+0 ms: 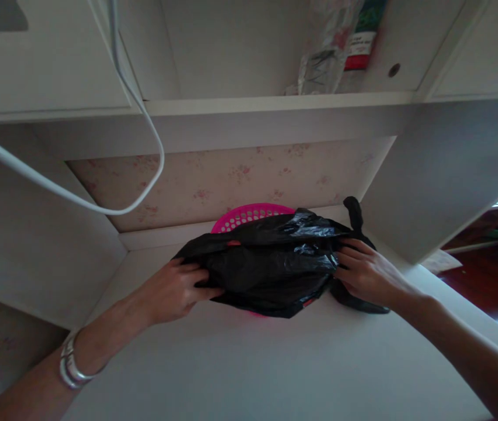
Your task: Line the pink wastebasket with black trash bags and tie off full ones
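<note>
Two bare hands, the left hand point(183, 292) and the right hand point(365, 269), are set apart, each with fingers closed on one side of a glossy black thin-plastic bag point(266, 266). From where I stand, the bag is spread over a bright pink perforated plastic basket point(253, 210), hiding most of it. Beneath the basket: a flat white panel surface point(253, 368). Behind the basket: a pale pink floral-patterned wall point(240, 175). Above the basket: an open white shelf compartment point(231, 52).
</note>
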`<control>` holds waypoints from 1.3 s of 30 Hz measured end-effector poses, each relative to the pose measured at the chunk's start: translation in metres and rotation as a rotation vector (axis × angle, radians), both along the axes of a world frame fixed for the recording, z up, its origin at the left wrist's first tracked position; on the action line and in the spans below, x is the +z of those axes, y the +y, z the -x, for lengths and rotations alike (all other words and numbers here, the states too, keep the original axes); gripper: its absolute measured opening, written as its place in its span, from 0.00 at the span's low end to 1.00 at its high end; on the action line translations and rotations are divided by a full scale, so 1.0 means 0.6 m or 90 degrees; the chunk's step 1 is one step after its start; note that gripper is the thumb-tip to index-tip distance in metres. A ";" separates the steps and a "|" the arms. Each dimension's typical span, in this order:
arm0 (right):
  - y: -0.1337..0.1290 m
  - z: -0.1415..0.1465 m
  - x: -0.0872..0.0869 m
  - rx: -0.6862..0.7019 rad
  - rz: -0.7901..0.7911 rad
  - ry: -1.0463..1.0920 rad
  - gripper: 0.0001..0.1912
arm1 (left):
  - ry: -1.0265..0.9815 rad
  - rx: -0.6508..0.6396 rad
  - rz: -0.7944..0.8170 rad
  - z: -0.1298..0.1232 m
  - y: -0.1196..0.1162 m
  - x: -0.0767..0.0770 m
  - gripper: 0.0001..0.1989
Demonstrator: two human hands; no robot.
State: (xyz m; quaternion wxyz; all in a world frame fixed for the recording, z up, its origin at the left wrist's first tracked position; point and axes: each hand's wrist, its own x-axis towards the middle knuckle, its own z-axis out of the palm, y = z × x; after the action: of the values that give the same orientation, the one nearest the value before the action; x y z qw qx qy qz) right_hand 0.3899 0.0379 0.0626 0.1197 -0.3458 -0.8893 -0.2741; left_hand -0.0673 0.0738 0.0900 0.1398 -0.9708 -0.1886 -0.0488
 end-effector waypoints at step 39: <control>0.141 0.138 0.035 -0.096 0.938 0.786 0.39 | -0.545 0.604 0.443 0.009 -0.034 -0.004 0.30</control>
State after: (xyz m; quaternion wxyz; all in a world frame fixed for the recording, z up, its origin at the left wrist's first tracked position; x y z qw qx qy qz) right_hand 0.3074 0.1227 0.0836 0.3013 -0.4735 -0.5942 0.5762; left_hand -0.0730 0.0535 0.0879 -0.2568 -0.6685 -0.6323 -0.2955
